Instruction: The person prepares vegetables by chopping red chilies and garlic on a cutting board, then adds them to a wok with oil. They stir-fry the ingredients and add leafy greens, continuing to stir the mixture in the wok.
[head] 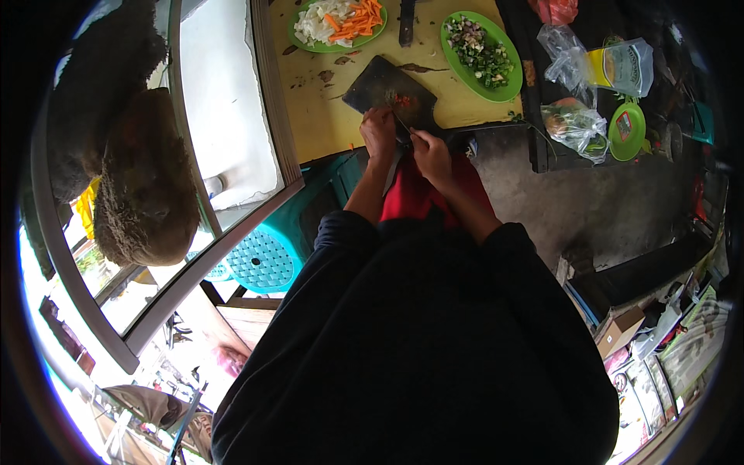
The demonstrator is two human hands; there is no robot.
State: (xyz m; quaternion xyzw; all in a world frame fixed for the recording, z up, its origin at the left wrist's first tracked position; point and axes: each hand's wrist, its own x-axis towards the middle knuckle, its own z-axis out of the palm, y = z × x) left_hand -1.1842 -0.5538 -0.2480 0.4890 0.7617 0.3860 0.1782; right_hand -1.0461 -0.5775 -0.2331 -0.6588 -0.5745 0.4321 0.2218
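Note:
A dark cutting board (372, 81) lies at the near edge of the yellow table, with small chopped red and greenish bits (401, 100) on it. My right hand (431, 152) is closed round the handle of a knife, whose thin blade (401, 121) points up and left over the board's near part. At the blade's other end my left hand (379, 129) has its fingers bent together on the board; whether something is pinched in them cannot be seen. Beyond the board, a green plate (307, 45) holds white shredded vegetable and orange carrot sticks. Another green plate (516, 87) to the right bears chopped greens and purplish pieces.
Plastic bags (575, 128), a yellow-and-clear packet (628, 67) and a small green dish (628, 139) lie on the dark surface at right. Left of the table stands a glass-sided case (279, 104); beneath it is a teal plastic stool (264, 261). A dark flat object (407, 23) lies between the plates.

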